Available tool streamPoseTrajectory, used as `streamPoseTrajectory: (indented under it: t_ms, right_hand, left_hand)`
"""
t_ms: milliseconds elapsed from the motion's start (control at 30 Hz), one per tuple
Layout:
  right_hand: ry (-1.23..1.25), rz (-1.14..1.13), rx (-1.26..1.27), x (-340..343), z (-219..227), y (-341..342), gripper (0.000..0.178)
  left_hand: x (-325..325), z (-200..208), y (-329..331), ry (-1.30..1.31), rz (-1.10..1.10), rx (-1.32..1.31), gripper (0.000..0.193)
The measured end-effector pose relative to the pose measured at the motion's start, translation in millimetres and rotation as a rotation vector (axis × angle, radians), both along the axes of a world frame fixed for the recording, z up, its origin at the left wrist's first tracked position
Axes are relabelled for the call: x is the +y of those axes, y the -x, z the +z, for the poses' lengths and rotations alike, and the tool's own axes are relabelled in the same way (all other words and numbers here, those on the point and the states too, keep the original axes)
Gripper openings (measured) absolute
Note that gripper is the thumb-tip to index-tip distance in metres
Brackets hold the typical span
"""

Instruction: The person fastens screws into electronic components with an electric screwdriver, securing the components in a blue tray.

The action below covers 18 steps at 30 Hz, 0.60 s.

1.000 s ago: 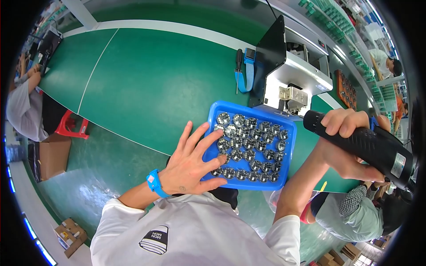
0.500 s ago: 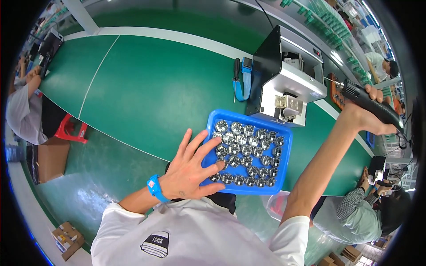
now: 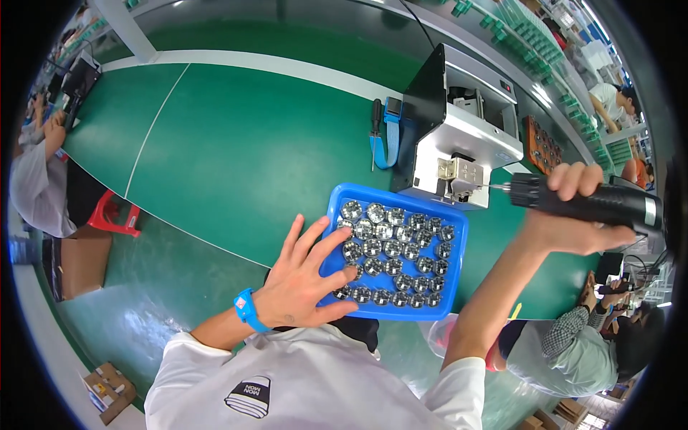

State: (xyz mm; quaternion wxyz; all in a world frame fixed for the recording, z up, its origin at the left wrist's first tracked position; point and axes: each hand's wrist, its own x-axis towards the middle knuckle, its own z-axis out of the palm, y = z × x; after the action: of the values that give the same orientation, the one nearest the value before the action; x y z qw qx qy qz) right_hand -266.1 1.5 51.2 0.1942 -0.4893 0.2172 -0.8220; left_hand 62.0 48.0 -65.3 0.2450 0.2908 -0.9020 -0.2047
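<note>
Far L edge of frame, a co-worker (image 3: 43, 183) in a grey top sits at the bench, w/ a red plastic stool (image 3: 115, 217) and a cardboard carton (image 3: 82, 261) close by. Lower L corner: a smaller open box (image 3: 111, 390). Green benchtop (image 3: 236, 158) runs from upper L past centre. Mid-frame, the person's L hand (image 3: 304, 279), w/ a blue wrist strap (image 3: 247, 310), is palm down, fingers spread wide, not closed round anything; index + middle tips are at the silvery faceted round parts (image 3: 393, 247) along the L side of the blue plastic tray (image 3: 373, 195), can't tell if pressing. Tray is just R of & below centre, parts in rows. Above it, upper centre: a black-handled screwdriver (image 3: 376, 117) beside a looped blue strap (image 3: 391, 136). R of those, a black/silver screw feeder (image 3: 476, 132) w/ a metal block (image 3: 467, 174) on its front. Upper R, an orange-brown rack (image 3: 542, 147). Mid-R, R hand (image 3: 570, 218) is wrapped firmly round a black electric screwdriver (image 3: 530, 191), approx. horizontal, bit (image 3: 498, 187) pointing L at the block; contact unclear. Lower R: a 2nd person (image 3: 584, 355), seated.
</note>
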Motion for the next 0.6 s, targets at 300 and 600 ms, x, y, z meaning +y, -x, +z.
streamPoseTrajectory:
  t_ms: [300,600]
  right_hand:
    - [-0.014,0.069,0.105,-5.0,-15.4,-51.6,0.112]
    - [0.048,0.569,0.335,-18.0,-15.5,-34.5,0.113]
  left_hand:
    - [-0.5,-0.2,1.1,0.007,-0.001,-0.007,0.045]
    - [-1.2,0.1,1.9,0.008,0.004,-0.021,0.044]
